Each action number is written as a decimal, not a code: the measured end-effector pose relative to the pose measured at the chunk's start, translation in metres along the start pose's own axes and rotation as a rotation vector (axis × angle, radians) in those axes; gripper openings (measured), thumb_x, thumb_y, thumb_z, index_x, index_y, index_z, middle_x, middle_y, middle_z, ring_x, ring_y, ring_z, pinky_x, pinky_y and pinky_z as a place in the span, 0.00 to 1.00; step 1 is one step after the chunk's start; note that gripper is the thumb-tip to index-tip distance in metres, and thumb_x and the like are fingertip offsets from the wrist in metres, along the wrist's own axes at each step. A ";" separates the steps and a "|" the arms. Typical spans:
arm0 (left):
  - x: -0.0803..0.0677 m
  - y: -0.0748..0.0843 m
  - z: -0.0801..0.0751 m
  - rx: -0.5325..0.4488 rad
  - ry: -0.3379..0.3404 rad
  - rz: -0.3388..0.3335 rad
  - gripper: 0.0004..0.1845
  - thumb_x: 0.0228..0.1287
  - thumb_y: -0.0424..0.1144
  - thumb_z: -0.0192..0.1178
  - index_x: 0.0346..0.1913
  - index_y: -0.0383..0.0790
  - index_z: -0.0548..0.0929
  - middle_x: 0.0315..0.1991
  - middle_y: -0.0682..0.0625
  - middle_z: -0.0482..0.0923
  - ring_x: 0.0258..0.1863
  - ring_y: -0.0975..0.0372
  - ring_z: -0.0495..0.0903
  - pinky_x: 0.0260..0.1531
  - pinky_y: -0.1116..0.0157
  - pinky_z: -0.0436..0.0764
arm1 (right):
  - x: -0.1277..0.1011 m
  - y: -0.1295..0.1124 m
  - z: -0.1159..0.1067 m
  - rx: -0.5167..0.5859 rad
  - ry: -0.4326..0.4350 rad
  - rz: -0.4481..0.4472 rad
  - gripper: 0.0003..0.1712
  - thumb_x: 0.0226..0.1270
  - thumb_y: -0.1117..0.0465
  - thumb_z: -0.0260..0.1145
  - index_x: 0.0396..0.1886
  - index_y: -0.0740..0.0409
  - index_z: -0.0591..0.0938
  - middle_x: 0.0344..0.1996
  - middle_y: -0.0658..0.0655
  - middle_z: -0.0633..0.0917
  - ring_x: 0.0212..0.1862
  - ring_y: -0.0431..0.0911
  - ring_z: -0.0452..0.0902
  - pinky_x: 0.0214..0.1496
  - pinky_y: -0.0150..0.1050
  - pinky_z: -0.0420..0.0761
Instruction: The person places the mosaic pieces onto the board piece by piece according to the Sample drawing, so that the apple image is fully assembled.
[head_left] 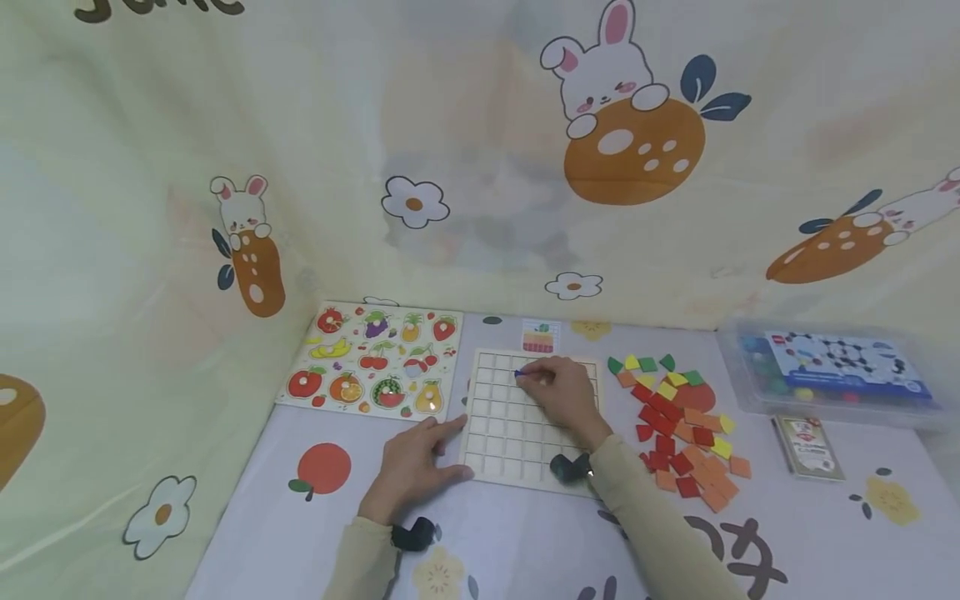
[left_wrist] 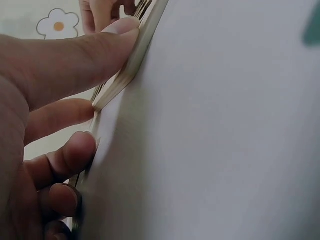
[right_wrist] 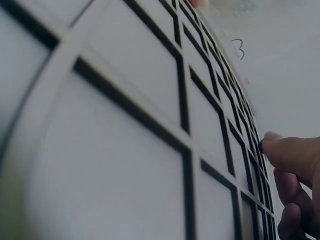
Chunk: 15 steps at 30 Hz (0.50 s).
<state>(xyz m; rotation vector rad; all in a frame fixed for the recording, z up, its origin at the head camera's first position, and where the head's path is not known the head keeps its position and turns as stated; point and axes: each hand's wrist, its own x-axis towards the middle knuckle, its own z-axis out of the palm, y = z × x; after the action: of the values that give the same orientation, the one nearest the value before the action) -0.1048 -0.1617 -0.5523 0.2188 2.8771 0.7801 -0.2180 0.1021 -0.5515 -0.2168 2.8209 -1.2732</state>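
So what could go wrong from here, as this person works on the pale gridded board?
The small blue piece pinched in the right hand might slip into an unintended square.
The pale gridded board could slide if the left hand, touching its left edge, pushes.
The right beige sleeve lies close to the loose flat red, orange, yellow and green tiles and may scatter them.

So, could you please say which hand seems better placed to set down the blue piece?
Probably the right hand: it pinches the blue piece at the grid board, while the left hand touches the board's left edge.
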 end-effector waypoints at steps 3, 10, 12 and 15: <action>0.000 0.000 0.001 -0.013 0.004 -0.002 0.43 0.53 0.59 0.80 0.74 0.63 0.78 0.31 0.60 0.69 0.27 0.66 0.65 0.30 0.67 0.62 | 0.001 0.001 0.003 -0.051 0.001 -0.009 0.10 0.67 0.50 0.78 0.43 0.46 0.93 0.35 0.49 0.86 0.40 0.48 0.75 0.43 0.43 0.70; 0.000 -0.001 0.002 -0.010 0.010 -0.004 0.43 0.53 0.59 0.80 0.74 0.64 0.78 0.31 0.61 0.70 0.27 0.67 0.65 0.30 0.68 0.62 | 0.004 0.004 0.005 -0.106 -0.042 0.020 0.12 0.67 0.48 0.77 0.45 0.45 0.92 0.36 0.47 0.88 0.39 0.47 0.75 0.42 0.42 0.68; 0.000 -0.001 0.001 -0.014 0.013 -0.001 0.43 0.53 0.59 0.80 0.74 0.63 0.78 0.31 0.60 0.69 0.27 0.67 0.65 0.30 0.68 0.62 | 0.005 0.004 0.006 -0.106 -0.052 0.035 0.12 0.67 0.47 0.77 0.45 0.44 0.92 0.36 0.46 0.89 0.39 0.47 0.75 0.42 0.42 0.68; 0.000 -0.001 -0.001 -0.019 0.016 0.003 0.43 0.53 0.59 0.80 0.74 0.63 0.78 0.31 0.60 0.69 0.26 0.67 0.64 0.30 0.67 0.61 | 0.006 0.003 0.006 -0.098 -0.064 0.055 0.12 0.66 0.46 0.77 0.45 0.43 0.92 0.36 0.46 0.88 0.39 0.47 0.74 0.43 0.42 0.67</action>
<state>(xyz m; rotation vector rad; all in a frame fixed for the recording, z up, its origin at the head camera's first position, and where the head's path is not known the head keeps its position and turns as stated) -0.1053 -0.1625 -0.5519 0.2162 2.8830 0.8135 -0.2238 0.0985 -0.5572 -0.1783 2.8172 -1.0983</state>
